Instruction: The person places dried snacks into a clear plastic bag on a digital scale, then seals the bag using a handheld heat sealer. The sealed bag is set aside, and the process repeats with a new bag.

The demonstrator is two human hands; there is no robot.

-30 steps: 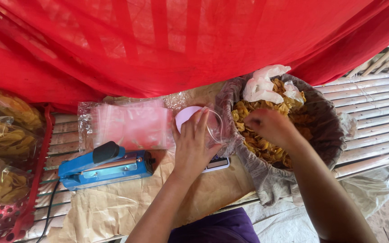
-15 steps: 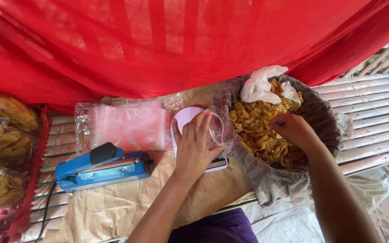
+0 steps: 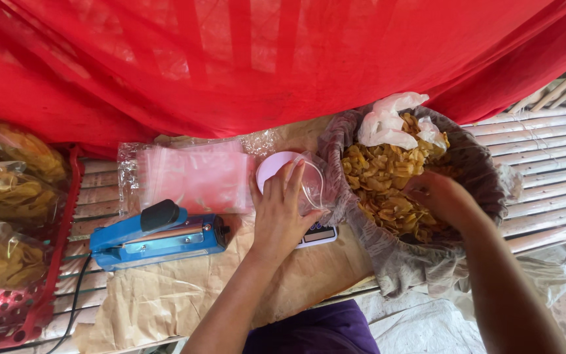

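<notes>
The left hand point(image 3: 283, 213) is gripping the mouth of a clear plastic bag point(image 3: 310, 187) over a small scale point(image 3: 296, 196) on the counter point(image 3: 165, 301), holding it open. Just right, the right hand point(image 3: 441, 196) is curling into yellow chips point(image 3: 381, 177) filling the cloth-lined basket point(image 3: 401, 262); whether it is clutching any, I cannot tell.

A small home-run snack-packing stall, by the look of it. A slatted bamboo desk point(image 3: 545, 151) is covered with brown paper, under a red cloth point(image 3: 283, 59) hung across twelve o'clock. At three o'clock sits a cloth-lined basket of yellow chips point(image 3: 388, 177); at the centre, a small kitchen scale point(image 3: 296, 196). At nine o'clock lie a blue heat sealer point(image 3: 158, 237), a stack of clear bags point(image 3: 191, 176), and a red crate of filled chip packets point(image 3: 8, 216).
</notes>
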